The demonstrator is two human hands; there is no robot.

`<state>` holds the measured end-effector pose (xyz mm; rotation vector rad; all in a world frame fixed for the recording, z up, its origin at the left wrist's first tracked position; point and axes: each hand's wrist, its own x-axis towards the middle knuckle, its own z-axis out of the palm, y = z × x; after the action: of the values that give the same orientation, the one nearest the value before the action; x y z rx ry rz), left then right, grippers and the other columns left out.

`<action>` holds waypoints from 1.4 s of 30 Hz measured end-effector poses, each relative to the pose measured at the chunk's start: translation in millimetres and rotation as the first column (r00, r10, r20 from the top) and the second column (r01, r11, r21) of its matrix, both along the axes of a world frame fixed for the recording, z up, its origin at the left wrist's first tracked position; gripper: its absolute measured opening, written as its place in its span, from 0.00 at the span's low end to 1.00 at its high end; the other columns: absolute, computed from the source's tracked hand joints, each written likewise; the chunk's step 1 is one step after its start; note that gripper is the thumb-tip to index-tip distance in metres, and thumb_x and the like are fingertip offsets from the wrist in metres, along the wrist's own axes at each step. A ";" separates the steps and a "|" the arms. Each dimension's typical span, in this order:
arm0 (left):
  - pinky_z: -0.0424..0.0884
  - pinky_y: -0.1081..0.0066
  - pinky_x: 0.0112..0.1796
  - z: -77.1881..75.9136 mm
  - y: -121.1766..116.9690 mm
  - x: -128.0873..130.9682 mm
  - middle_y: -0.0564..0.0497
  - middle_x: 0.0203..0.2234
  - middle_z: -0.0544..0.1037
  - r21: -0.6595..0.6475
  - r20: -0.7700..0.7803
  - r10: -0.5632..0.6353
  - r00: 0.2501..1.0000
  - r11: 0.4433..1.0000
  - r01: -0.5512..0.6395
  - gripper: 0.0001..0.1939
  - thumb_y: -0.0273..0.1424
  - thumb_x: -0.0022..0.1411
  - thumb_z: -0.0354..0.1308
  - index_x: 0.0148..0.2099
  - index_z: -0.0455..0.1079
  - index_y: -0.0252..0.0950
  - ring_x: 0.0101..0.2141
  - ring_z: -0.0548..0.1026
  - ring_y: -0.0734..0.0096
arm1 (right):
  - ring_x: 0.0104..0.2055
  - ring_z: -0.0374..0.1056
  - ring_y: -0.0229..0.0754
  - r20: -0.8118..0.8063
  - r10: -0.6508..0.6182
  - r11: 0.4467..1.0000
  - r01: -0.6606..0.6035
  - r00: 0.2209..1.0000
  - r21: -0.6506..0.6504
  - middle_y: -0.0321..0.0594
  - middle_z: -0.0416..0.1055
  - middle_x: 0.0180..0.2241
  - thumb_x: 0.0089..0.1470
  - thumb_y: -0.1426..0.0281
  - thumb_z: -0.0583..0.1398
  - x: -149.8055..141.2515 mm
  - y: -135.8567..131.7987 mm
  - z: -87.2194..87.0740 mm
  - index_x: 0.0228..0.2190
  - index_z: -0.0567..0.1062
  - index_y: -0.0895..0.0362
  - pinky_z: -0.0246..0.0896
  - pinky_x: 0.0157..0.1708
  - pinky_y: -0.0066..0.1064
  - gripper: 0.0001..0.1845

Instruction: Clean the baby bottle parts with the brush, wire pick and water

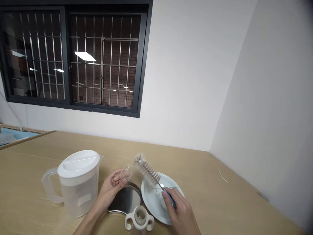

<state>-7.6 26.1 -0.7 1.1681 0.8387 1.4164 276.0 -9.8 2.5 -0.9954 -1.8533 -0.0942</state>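
My left hand is closed around the edge of a small clear dome-shaped cap, held above a dark, shiny metal tray. In my right hand is a bottle brush with white bristles and a blue handle. Its bristle end points up and left, close to the cap but apart from it. Beneath the brush lies a white plate with small whitish pieces on it, partly hidden by my right hand. A two-handled baby bottle without a lid stands at the near edge, between my hands.
A clear plastic pitcher with a white lid stands left of my left arm. On the right of the tan table lies a thin pale strip. The white wall and a barred window are behind.
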 end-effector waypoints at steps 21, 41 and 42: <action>0.69 0.74 0.38 4.5 -5.6 5.8 0.45 0.45 0.78 -0.140 0.152 0.026 0.988 0.990 -0.004 0.21 0.45 0.54 0.66 0.45 0.76 0.37 0.37 0.75 0.70 | 0.34 0.72 0.42 0.025 0.061 0.998 -0.061 0.998 0.020 0.40 0.74 0.33 0.64 0.68 0.54 -2.7 -2.7 -0.6 0.42 0.73 0.54 0.69 0.33 0.29 0.09; 0.68 0.75 0.34 4.5 -7.6 6.4 0.49 0.39 0.78 -0.119 0.148 0.053 0.988 0.992 -0.036 0.22 0.43 0.49 0.70 0.43 0.74 0.38 0.32 0.72 0.75 | 0.34 0.73 0.42 -0.001 0.000 0.999 0.000 1.000 0.034 0.40 0.75 0.33 0.64 0.65 0.54 -4.0 -2.9 1.9 0.41 0.73 0.53 0.70 0.34 0.29 0.10; 0.68 0.75 0.34 4.1 -7.4 6.1 0.48 0.40 0.78 -0.121 0.152 0.050 0.987 0.992 -0.032 0.22 0.42 0.49 0.70 0.44 0.73 0.38 0.32 0.72 0.74 | 0.34 0.73 0.42 0.006 0.012 0.999 -0.012 1.000 0.040 0.40 0.74 0.33 0.64 0.65 0.53 -5.0 -3.6 1.9 0.41 0.73 0.53 0.70 0.33 0.29 0.10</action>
<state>-1.5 18.7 3.3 0.9436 0.8291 1.4512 270.9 -13.4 4.4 -0.9569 -1.8555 -0.1271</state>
